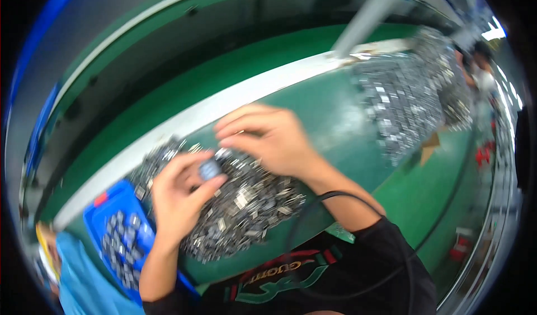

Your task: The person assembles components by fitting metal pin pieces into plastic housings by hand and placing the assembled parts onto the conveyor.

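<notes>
My left hand [176,197] grips a small grey-blue block [210,169] between thumb and fingers, above a heap of small metallic parts [240,203] on the green tabletop. Just up and to the right of it, my right hand [274,139] is bent with thumb and fingertips drawn close together over the heap. Motion blurs its tips, and whatever they pinch, if anything, is too small to make out. To the left of my left forearm lies a blue tray [92,217] with several similar small dark blocks in it.
A large spread of silvery parts [400,99] covers the bench at the far right, near a brown cardboard piece [429,147]. A grey post [369,18] rises behind the white bench edge [268,85]. A black cable crosses my right forearm. Other people are at left and far right.
</notes>
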A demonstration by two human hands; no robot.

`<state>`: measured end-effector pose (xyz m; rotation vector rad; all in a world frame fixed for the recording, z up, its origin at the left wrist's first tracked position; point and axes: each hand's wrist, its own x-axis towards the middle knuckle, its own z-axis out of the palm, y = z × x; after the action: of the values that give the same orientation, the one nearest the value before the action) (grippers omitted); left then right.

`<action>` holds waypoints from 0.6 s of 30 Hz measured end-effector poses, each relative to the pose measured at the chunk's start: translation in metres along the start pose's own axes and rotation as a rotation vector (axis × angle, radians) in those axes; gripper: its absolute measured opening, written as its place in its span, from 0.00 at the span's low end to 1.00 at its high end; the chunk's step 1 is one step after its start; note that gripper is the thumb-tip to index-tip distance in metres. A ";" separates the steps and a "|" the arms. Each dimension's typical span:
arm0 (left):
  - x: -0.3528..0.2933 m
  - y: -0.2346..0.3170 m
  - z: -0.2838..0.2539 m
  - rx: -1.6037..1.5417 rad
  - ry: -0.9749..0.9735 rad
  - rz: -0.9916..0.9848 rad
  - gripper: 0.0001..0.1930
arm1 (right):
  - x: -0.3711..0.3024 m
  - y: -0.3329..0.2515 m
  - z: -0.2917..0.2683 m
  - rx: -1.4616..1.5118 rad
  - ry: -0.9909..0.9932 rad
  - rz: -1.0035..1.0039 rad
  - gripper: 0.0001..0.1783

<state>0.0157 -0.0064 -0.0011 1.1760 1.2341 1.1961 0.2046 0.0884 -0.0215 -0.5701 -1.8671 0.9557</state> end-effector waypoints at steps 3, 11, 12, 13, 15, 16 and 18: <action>0.005 -0.002 -0.001 -0.161 -0.039 -0.101 0.20 | -0.004 -0.017 0.010 0.295 0.061 0.406 0.09; 0.008 -0.009 -0.011 -0.519 -0.104 -0.223 0.21 | -0.003 -0.028 0.017 0.154 0.145 0.325 0.11; 0.008 -0.011 -0.012 -0.528 -0.093 -0.154 0.20 | -0.004 -0.027 0.018 0.164 0.134 0.328 0.11; 0.008 -0.011 -0.013 -0.498 -0.087 -0.154 0.20 | -0.005 -0.026 0.019 0.120 0.140 0.277 0.11; 0.008 -0.009 -0.014 -0.467 -0.106 -0.173 0.20 | -0.007 -0.027 0.021 -0.024 0.141 0.145 0.10; 0.008 -0.009 -0.013 -0.437 -0.139 -0.188 0.20 | -0.006 -0.029 0.023 -0.023 0.136 0.151 0.10; 0.008 -0.009 -0.013 -0.438 -0.117 -0.188 0.20 | -0.004 -0.037 0.030 -0.251 0.113 0.014 0.10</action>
<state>0.0031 0.0012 -0.0102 0.7757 0.9119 1.1631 0.1801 0.0527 -0.0013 -0.7725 -1.8947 0.6874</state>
